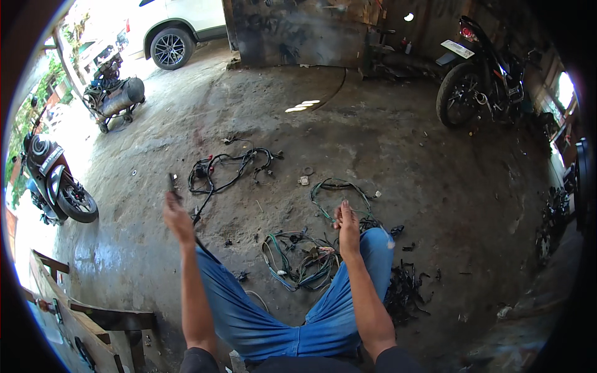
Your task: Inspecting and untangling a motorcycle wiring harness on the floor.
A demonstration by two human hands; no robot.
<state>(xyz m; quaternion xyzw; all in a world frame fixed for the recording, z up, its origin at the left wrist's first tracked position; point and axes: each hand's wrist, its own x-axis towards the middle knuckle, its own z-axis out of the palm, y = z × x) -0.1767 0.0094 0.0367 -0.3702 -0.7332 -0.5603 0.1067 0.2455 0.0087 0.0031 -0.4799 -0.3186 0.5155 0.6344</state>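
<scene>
- Black wiring harness [213, 188] lies on the concrete floor [460, 186], beyond and to the left of the coloured wire bundle [309, 264]; its dark trunk curves into loose loops, with thin branches, small plugs and a boxy dark part touched with red.
- That bundle is a flat tangle of green, blue and pale strands, a few connectors among them.
- Your left hand [179, 217], blurred, is out to the bundle's left, closed around a slim dark piece [172, 182] whose kind you cannot tell.
- Your right hand [348, 227] is beyond the bundle and to its right, fingers half curled; whether it grips anything cannot be told.
- A loop of green wires [339, 185] lies beyond the bundle, black scraps [407, 289] to its right.
</scene>
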